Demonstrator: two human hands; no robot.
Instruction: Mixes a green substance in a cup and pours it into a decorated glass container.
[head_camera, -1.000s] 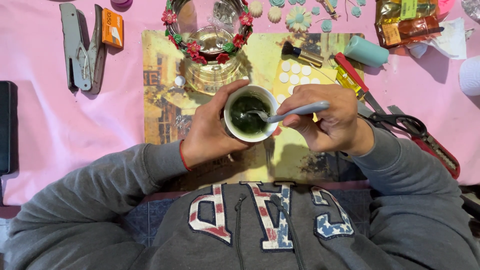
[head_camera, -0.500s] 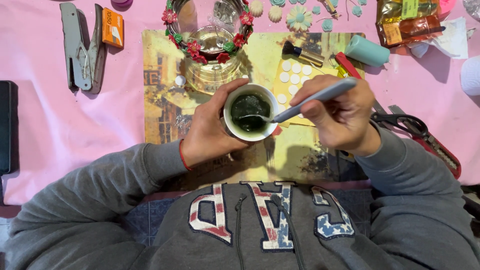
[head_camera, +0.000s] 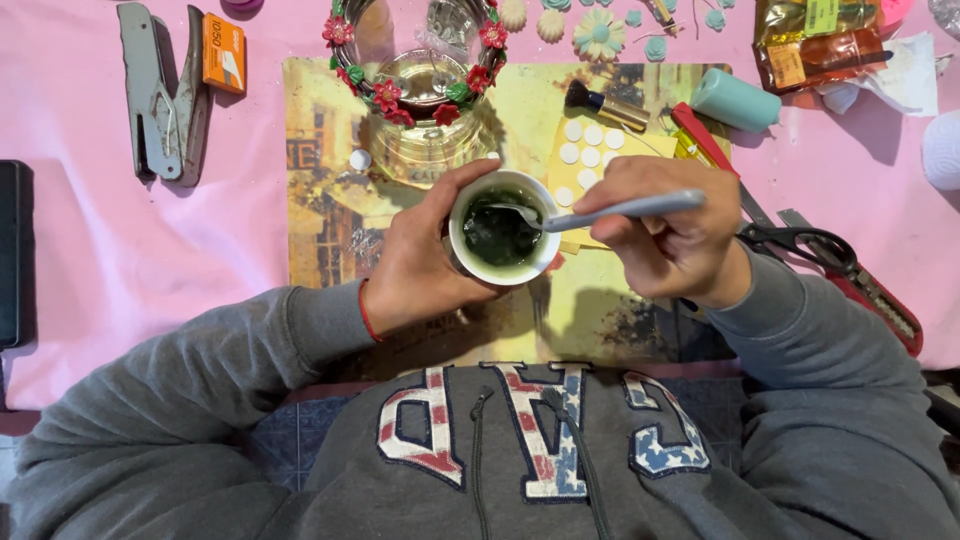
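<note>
On the pink table (head_camera: 120, 260), I see the left hand (head_camera: 420, 265) gripping a white cup (head_camera: 500, 240), the right hand (head_camera: 670, 240) pinching a spoon (head_camera: 610, 211); a tilted cup could spill green liquid (head_camera: 497, 235) onto the yellow mat (head_camera: 320, 200) beneath.

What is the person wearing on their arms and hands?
Both arms are in loose grey sweatshirt sleeves. The left hand is bare, with a thin red band around the wrist. The right hand is bare too, with no band or ring that shows.

Surface (head_camera: 120, 260) covered by pink cloth, evenly lit, soft shadows. Yellow printed mat (head_camera: 320, 200) lies at centre. Blue-grey tiled floor (head_camera: 290, 440) visible below the near edge. No walls or windows in view.
</note>
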